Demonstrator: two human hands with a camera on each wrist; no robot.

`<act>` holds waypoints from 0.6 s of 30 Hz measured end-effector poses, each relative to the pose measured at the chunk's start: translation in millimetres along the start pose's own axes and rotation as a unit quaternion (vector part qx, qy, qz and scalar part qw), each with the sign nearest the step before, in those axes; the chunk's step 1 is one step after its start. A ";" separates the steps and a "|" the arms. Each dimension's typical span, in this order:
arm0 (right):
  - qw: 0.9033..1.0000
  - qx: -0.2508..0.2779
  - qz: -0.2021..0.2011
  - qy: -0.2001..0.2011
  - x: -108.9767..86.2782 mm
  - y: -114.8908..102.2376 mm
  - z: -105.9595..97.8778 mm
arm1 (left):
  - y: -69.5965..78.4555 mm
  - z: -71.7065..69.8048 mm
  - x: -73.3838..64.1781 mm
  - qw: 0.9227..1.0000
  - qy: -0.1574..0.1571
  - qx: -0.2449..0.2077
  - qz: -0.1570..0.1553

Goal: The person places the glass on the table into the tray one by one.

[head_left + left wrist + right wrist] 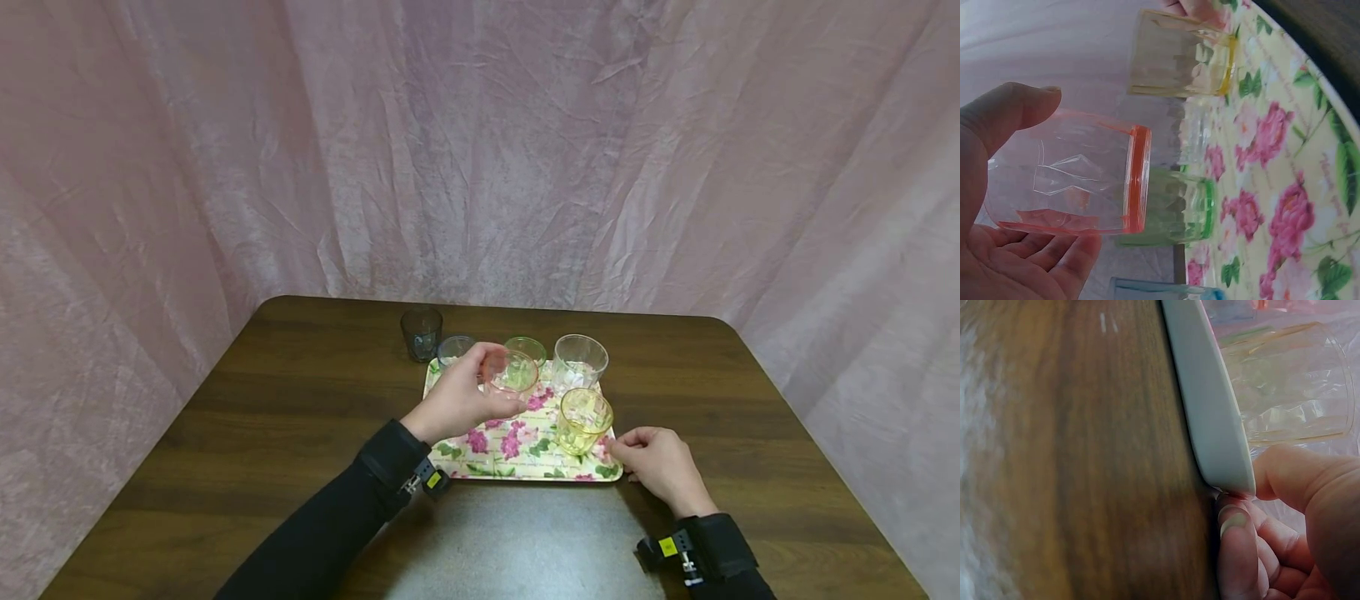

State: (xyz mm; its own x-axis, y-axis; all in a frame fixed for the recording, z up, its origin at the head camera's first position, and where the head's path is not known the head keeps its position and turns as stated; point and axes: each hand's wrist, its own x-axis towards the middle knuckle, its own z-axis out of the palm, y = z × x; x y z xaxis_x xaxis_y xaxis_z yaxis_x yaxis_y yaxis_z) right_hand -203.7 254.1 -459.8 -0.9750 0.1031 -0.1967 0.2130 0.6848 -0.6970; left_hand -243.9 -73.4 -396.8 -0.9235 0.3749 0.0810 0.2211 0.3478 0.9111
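Observation:
My left hand [467, 396] holds a pink-tinted glass [1072, 181] over the floral tray [487, 465], thumb on one side and fingers on the other. In the left wrist view its thick coloured base faces the tray, with a gap between them. At the tray's front right corner, my right hand [662, 465] pinches the rim, thumb above and fingertips beneath, as the right wrist view shows. A yellow glass [582, 423] stands on the tray close to that hand. Behind are a green glass [527, 347], a clear glass [581, 357] and a blue-rimmed glass [454, 347], partly hidden.
A dark grey glass [422, 335] stands on the brown wooden table [315, 417], just off the tray's back left corner. Past the table's far edge hangs a pink curtain [480, 167].

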 end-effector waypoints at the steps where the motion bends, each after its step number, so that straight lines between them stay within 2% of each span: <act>1: 1.000 0.000 0.001 0.000 0.0 0.0 0.1 | -0.6 1.3 0.0 1.000 -0.002 -0.001 -0.002; 18: 1.000 0.004 -0.006 0.004 0.5 1.5 -0.1 | -20.5 22.1 -1.3 1.000 -0.019 -0.006 0.007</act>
State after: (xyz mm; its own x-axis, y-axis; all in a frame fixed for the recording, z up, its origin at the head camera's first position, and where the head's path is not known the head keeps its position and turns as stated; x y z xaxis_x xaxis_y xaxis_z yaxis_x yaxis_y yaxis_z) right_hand -203.9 255.2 -460.9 -0.9778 0.1011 -0.1836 0.2027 0.6799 -0.7047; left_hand -240.3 -62.1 -424.6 -0.9077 0.4123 0.0779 0.2295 0.3327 0.9147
